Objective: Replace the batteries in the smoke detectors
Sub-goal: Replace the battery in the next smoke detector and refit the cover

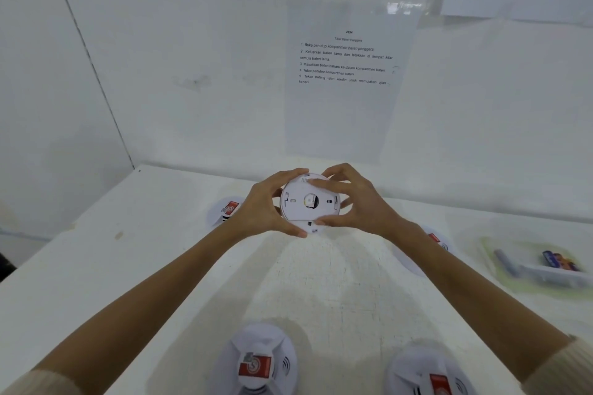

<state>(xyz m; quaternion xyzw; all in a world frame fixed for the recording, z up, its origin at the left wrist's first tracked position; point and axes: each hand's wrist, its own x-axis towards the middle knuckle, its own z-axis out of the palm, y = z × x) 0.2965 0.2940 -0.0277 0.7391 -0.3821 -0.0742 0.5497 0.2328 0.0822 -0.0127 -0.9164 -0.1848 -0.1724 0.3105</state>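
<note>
Both hands are clamped on one round white plastic smoke detector (309, 202), held above the white surface (160, 266) with its back plate facing the camera. The left hand (263, 205) curls round the left rim and the right hand (356, 202) round the right. It looks light, rigid and smooth, so a grip spread round the rim seems best, twisting rather than squeezing, since the thin plastic clips could snap.
</note>
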